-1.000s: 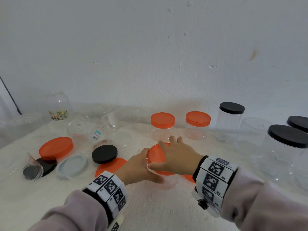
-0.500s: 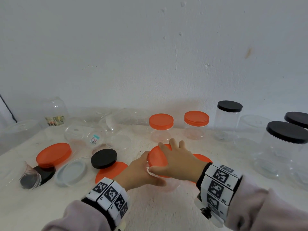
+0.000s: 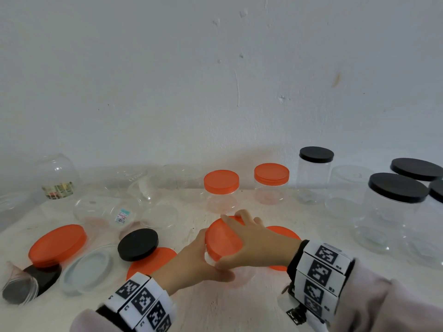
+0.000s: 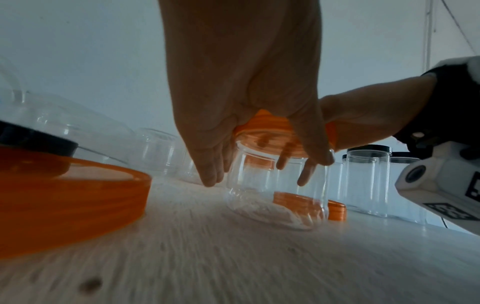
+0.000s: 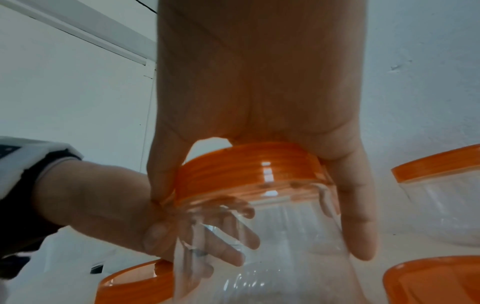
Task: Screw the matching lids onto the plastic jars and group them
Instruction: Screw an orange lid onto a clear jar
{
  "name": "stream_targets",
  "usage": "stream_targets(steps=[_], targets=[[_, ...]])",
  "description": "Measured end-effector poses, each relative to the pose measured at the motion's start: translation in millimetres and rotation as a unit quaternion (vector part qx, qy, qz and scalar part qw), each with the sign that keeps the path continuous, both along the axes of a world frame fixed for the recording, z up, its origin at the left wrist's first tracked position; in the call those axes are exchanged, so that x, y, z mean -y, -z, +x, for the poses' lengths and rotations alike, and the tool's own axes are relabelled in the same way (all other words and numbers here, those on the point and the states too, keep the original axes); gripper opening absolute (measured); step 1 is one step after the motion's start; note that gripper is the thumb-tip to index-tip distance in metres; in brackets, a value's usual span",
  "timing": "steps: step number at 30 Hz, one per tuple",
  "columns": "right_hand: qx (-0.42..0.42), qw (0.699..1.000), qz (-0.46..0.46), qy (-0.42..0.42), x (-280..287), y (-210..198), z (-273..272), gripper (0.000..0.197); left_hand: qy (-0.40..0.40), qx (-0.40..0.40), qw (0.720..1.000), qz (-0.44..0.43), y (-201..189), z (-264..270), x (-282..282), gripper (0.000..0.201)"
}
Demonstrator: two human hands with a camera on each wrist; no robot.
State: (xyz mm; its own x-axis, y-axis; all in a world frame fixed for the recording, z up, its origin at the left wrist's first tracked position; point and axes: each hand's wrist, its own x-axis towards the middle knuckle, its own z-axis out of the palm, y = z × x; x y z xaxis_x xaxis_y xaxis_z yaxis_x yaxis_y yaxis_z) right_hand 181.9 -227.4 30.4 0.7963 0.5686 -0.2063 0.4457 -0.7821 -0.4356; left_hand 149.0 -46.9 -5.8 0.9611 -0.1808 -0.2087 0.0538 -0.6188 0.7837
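**Lid going on a small jar, near middle of the table**

While the left hand (image 3: 191, 262) wraps thumb and fingers round the clear body of the small jar (image 4: 275, 191), the right hand (image 3: 249, 238) sits over the orange lid (image 3: 223, 238), thumb and fingers curled down its ribbed rim. Both hands are gripping: left on the jar, right on the lid. The jar stands on the table (image 3: 215, 312), toward the near edge and about midway between the left and right edges.

Orientation: long axis roughly vertical, mouth up under the lid. In the head view the lid's face tips toward the left, so lid and jar may not be square to each other; the wrist views do not settle this.

Risks, as I judge them:
- Cross-threading, if the lid is turned while tilted.
- Thin clear wall flexing under the left hand's squeeze, pulling the mouth out of round so the thread binds.
- Jar base skidding on the table if the left grip loosens mid-twist.
- Right forearm brushing the loose orange lid (image 3: 282, 233) lying just behind it.

Further left: a black lid (image 3: 137, 244) resting partly on another flat orange lid (image 3: 153, 259), and a large orange lid (image 3: 57, 244).

Toward the far edge: 2 capped orange-lidded jars (image 3: 221, 188), side by side. At the far right corner stand the black-lidded jars (image 3: 398, 200), already grouped.
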Motion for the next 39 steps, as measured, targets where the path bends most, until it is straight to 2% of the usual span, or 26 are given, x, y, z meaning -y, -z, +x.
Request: stream_targets(steps=[3,7,9,15,18,24,28,32,39], targets=[[0.003,1.0,0.012,0.002,0.9,3.1,-1.1,0.104,0.06,-0.019,0.994,0.089,-13.6,8.2,-8.6,0.089],[0.018,1.0,0.017,0.002,1.9,5.8,-3.6,0.098,0.11,0.02,0.965,0.235,-39.8,36.1,-26.4,0.079],[0.016,1.0,0.013,0.004,3.0,7.2,-4.6,0.099,0.111,0.044,0.955,0.272,-49.4,57.3,-33.7,0.075],[0.011,1.0,0.007,0.008,4.4,9.2,-4.8,0.099,0.044,0.147,0.949,0.275,-64.1,126.2,-44.6,0.058],[0.012,1.0,0.014,0.009,5.1,9.5,-5.0,0.1,-0.008,0.18,0.936,0.301,-67.6,158.4,-45.9,0.061],[-0.003,0.999,0.044,-0.006,7.7,5.7,-3.2,0.091,-0.075,0.154,0.933,0.318,-68.7,201.9,-46.5,0.064],[-0.01,0.995,0.096,-0.015,13.9,2.2,8.5,0.087,-0.096,0.112,0.932,0.33,-63.1,219.1,-45.7,0.069],[0.026,0.989,0.134,0.058,18.0,-0.5,27.9,0.1,-0.103,0.089,0.926,0.353,-59.6,230.2,-47.4,0.079],[0.045,0.98,0.123,0.153,25.4,-4.2,65.9,0.109,-0.125,0.067,0.924,0.354,-52.8,235.0,-55.3,0.097]])
